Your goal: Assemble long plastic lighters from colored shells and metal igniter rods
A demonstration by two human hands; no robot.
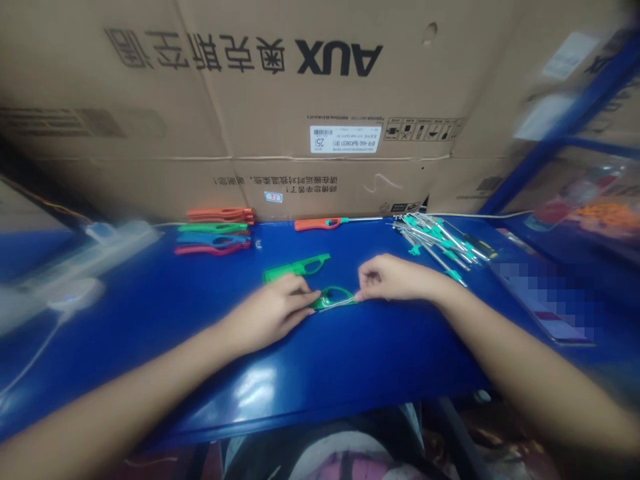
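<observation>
Centrally, both hands, left (273,310) and right (387,277), pinch one green looped shell (334,297) lying on the table (350,360), a second green shell (296,268) just beyond, four coloured shells (215,230) stacked far left.

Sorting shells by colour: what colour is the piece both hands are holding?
Green: the piece between the left hand and right hand, head view.

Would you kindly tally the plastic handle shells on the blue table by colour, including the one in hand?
Green shells: 3, one at the stack, one loose, one held by the left hand and right hand
Orange shells: 1
Blue shells: 1
Red shells: 1
Total: 6
</observation>
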